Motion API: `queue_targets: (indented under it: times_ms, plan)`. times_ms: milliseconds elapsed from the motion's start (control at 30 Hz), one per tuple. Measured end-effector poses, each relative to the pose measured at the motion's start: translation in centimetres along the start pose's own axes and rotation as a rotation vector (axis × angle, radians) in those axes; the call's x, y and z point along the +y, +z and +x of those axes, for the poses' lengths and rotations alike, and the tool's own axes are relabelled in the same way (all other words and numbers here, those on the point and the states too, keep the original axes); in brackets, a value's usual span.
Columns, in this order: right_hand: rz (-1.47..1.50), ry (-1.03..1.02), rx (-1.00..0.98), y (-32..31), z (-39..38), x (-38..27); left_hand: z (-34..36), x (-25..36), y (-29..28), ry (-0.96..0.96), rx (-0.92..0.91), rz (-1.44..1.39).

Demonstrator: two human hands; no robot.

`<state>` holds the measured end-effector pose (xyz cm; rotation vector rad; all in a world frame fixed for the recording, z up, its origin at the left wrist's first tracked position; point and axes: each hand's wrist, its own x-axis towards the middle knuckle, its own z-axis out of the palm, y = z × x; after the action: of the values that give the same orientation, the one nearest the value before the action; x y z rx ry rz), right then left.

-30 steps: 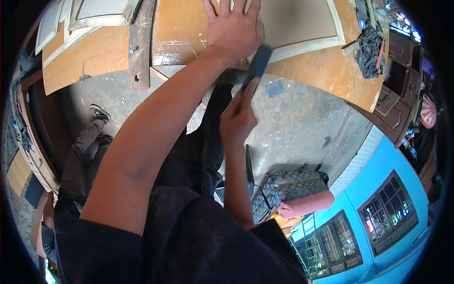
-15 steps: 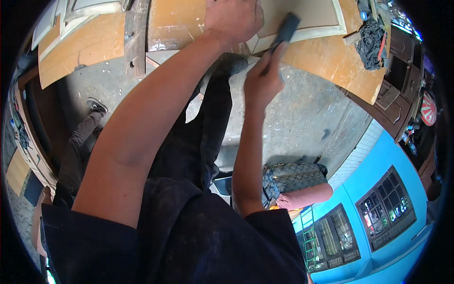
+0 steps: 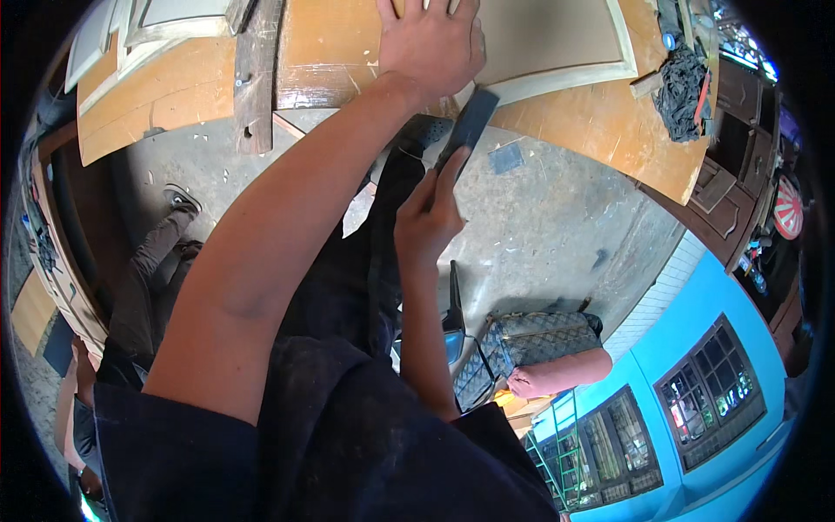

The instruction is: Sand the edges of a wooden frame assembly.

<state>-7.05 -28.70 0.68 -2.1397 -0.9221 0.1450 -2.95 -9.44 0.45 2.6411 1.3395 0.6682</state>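
Note:
My left hand (image 3: 430, 48) lies flat with its fingers spread, at the near left corner of a pale-framed wooden panel (image 3: 565, 80) with a tan middle. The panel rests on an orange-brown wooden worktop (image 3: 600, 130). In my right hand (image 3: 430, 217) is a flat, dark, file-like bar (image 3: 478, 113), gripped by its lower end. The bar slants up and to the right, its far end close to the panel's near corner. Whether it touches the frame edge I cannot tell.
More pale frames (image 3: 178, 26) and a worn wooden plank (image 3: 254, 96) sit at the left. Crumpled black cloth (image 3: 683, 91) lies at the right. Below are a dark square sheet (image 3: 506, 157) on the floor, a patterned bag (image 3: 557, 331), a pink roll (image 3: 561, 372) and another person's leg (image 3: 161, 244).
My right hand has drawn the dark bar down and left, back from over the panel's near edge. My left hand stays at the corner, its fingers showing more. The view has shifted slightly.

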Motion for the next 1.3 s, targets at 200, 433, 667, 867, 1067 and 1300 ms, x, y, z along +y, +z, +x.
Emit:
queue_targets:
  times_ms: [200, 433, 667, 867, 1067, 1300]
  plan:
    - [-0.144, 0.156, -0.048, -0.2, 6.6, 2.3, 1.2, 1.3, -1.7, -0.044, -0.228, -0.049]
    - [-0.075, 0.096, -0.067, 0.6, 5.3, 1.1, -0.4, 0.1, 0.5, 0.018, 0.027, -0.054]
    - [-0.025, 0.026, -0.044, 1.3, -0.3, 0.8, 0.1, -0.3, 1.0, -0.018, -0.062, -0.041]
    - [-0.110, 0.161, -0.017, 0.1, 6.5, 1.4, 1.0, 1.3, -1.2, -0.049, -0.208, -0.038]
    - [-0.116, 0.128, -0.124, -0.3, 3.5, 0.9, 0.9, 0.1, -0.8, -0.029, -0.116, -0.076]
    - [0.052, 0.077, -0.048, 0.9, -0.1, -0.7, -0.1, -0.7, 0.9, 0.037, 0.046, -0.061]
